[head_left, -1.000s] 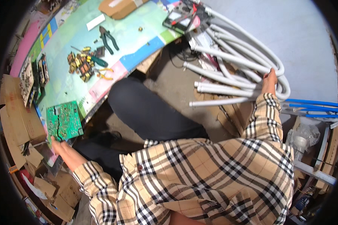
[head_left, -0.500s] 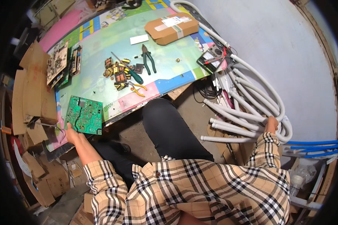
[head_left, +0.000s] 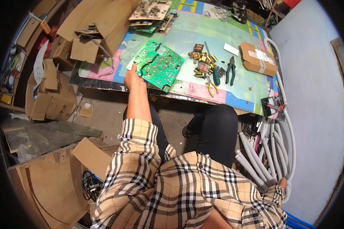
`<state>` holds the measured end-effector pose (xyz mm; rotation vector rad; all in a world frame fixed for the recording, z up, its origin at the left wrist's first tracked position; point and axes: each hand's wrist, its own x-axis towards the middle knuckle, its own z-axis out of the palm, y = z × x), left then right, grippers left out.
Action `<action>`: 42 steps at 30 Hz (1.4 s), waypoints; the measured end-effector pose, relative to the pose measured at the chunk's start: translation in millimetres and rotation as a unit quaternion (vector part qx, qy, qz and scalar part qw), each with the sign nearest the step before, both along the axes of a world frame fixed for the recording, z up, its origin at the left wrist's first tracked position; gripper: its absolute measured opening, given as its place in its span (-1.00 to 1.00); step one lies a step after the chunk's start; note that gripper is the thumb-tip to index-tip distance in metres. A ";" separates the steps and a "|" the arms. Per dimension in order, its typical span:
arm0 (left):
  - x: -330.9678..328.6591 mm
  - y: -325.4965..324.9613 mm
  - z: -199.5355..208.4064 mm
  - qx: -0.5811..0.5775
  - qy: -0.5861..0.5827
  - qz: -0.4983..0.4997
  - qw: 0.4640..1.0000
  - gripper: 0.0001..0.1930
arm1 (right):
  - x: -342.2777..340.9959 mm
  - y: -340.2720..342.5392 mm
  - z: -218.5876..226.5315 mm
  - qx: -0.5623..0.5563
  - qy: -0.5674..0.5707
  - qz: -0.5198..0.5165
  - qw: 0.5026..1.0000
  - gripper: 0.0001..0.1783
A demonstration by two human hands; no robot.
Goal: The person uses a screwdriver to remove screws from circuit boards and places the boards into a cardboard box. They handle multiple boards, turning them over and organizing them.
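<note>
My left hand (head_left: 134, 79) grips a green circuit board (head_left: 164, 68) by its near left corner. The board is held tilted over the table's front edge, its solder side showing. My right hand (head_left: 283, 183) is low at the right, against a bundle of grey flexible hoses (head_left: 258, 168); its fingers are mostly hidden. Right of the board lies a pile of small transformers (head_left: 202, 68). A green-handled screwdriver (head_left: 216, 77) lies on the pile, with yellow-handled pliers (head_left: 211, 88) in front and dark green pliers (head_left: 230, 71) to the right.
A taped cardboard parcel (head_left: 258, 60) and a white card (head_left: 231, 49) lie on the table (head_left: 206, 28). Stacked circuit boards (head_left: 151, 13) stand beside an open carton (head_left: 97, 26) at the far left. A multimeter (head_left: 272, 108) sits at the right corner. Another carton (head_left: 46, 191) stands lower left.
The view has swung left, so the table and hoses appear further right. My left hand still holds the circuit board, now more tilted. My right hand stays by the hoses.
</note>
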<state>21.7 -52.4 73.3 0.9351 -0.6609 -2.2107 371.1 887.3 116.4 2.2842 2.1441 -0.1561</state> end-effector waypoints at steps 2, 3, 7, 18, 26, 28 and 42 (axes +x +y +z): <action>6.7 9.1 16.2 0.015 -0.023 -0.012 1.000 -0.81 | -12.3 -3.8 16.9 0.007 0.075 0.014 0.997 -0.65; 6.9 6.0 14.4 0.024 -0.010 -0.017 1.000 -0.82 | -27.6 -10.3 20.0 0.020 0.103 0.041 0.994 -0.66; 2.9 11.7 18.0 0.071 0.014 -0.019 0.997 -0.78 | -104.5 -59.7 20.8 0.157 0.193 0.234 0.940 -0.45; 14.8 -6.2 13.2 0.075 -0.008 -0.017 0.997 -0.81 | -276.8 -521.6 71.6 0.012 0.355 0.770 0.530 -0.69; 27.9 -7.6 8.6 0.180 0.029 -0.076 0.980 -0.77 | -299.8 -658.7 67.6 -0.452 0.192 0.744 0.453 -0.44; 30.8 2.7 11.9 0.177 0.044 -0.078 0.980 -0.78 | -294.5 -681.2 77.0 -0.586 0.216 0.667 0.408 -0.42; -42.8 18.2 62.4 0.109 0.014 -0.109 0.988 -0.80 | -376.2 -741.0 61.1 -0.706 0.379 0.407 0.438 -0.72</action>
